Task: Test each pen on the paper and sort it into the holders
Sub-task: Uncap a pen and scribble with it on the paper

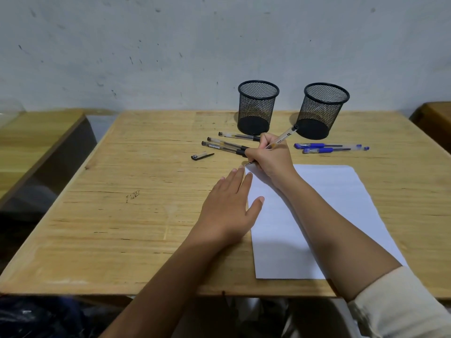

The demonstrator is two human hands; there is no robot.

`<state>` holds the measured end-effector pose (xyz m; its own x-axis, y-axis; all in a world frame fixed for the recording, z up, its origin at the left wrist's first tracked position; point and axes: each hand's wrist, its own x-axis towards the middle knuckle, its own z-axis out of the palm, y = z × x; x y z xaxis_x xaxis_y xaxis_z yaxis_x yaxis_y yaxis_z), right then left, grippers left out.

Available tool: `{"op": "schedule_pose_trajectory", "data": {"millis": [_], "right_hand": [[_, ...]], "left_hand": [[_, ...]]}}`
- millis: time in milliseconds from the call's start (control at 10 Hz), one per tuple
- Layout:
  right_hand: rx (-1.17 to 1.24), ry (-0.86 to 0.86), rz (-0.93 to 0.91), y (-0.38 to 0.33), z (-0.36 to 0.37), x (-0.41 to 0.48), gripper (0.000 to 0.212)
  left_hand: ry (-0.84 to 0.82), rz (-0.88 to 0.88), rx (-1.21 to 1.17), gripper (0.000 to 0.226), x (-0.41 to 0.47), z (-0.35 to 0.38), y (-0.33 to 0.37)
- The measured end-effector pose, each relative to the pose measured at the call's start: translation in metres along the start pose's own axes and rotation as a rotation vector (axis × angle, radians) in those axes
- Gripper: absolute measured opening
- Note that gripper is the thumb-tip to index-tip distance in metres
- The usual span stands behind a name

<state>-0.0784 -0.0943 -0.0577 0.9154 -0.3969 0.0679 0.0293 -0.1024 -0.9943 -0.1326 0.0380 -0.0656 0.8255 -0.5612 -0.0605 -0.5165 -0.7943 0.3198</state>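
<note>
My right hand (269, 157) grips a clear black-ink pen (283, 137), its tip touching the top left corner of the white paper (324, 215). My left hand (231, 206) lies flat with fingers apart, pressing the paper's left edge. Three black pens (227, 143) lie capped behind my right hand, partly hidden by it. A loose black cap (202, 156) rests to their left. Two blue pens (329, 147) lie to the right. Two black mesh holders, the left one (258, 106) and the right one (322, 109), stand at the back with no pens visible in them.
The wooden table (146, 191) has a small ink scribble (133, 195) at left. Another table (36, 132) stands lower to the left and a brown one (436, 118) at far right. A grey wall rises right behind the holders.
</note>
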Motion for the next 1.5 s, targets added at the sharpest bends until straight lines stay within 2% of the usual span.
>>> {"op": "schedule_pose_trajectory", "data": {"millis": [200, 600, 700, 800, 1000, 1500], "right_hand": [[0.014, 0.006, 0.008, -0.0037, -0.0008, -0.0008, 0.021], [0.006, 0.023, 0.025, -0.0083, -0.0032, -0.0024, 0.032], [-0.01, 0.02, 0.027, -0.0071, -0.002, -0.0027, 0.025], [-0.011, 0.033, 0.062, -0.005, -0.0022, -0.0015, 0.029], [-0.001, 0.012, 0.027, -0.0067, -0.0018, -0.0037, 0.022], [-0.022, 0.046, 0.013, -0.0058, -0.0022, -0.0046, 0.027]], "left_hand": [[-0.01, -0.006, 0.007, 0.06, 0.0009, -0.001, 0.0005], [-0.005, 0.0, -0.001, 0.06, 0.0006, -0.0014, -0.0003], [-0.011, -0.002, 0.0, 0.06, 0.0001, -0.0019, 0.0009], [-0.013, -0.003, 0.002, 0.06, -0.0005, -0.0031, 0.0011], [-0.01, 0.001, -0.001, 0.06, -0.0013, -0.0031, 0.0011], [-0.012, 0.003, 0.001, 0.06, -0.0011, -0.0032, 0.0008]]}}
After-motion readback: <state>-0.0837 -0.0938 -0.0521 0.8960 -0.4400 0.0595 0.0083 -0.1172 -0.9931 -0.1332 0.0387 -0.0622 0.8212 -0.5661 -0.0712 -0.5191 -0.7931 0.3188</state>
